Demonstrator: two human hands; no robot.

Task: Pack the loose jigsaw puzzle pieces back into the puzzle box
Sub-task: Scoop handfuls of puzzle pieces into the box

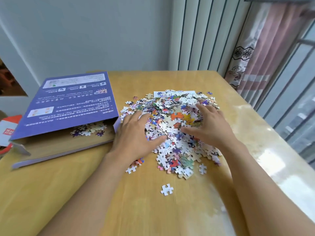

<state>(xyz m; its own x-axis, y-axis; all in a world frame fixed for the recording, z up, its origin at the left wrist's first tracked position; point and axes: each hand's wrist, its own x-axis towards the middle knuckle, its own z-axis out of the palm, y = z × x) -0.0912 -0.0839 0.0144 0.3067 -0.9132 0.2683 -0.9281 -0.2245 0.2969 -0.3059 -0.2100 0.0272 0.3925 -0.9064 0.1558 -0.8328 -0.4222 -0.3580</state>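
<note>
Stray piece (167, 189) nearest; both hands' fingers (143, 116) spread flat on pile (177, 126), gripping nothing. Light, slippery; scoop from edges toward box (64, 106) left.

Most of the print before me was on the purple lid of the puzzle box (68, 106), and it faced away from me, upside down. It ran in white lines of Chinese characters, too small and blurred for me to read. I could make out a logo block near its far end and a few white label panels, one with a green dot, but no word I could be sure of. At the table's left edge lay a white and red carton (7, 132) bearing a red square seal, its characters illegible.
</note>
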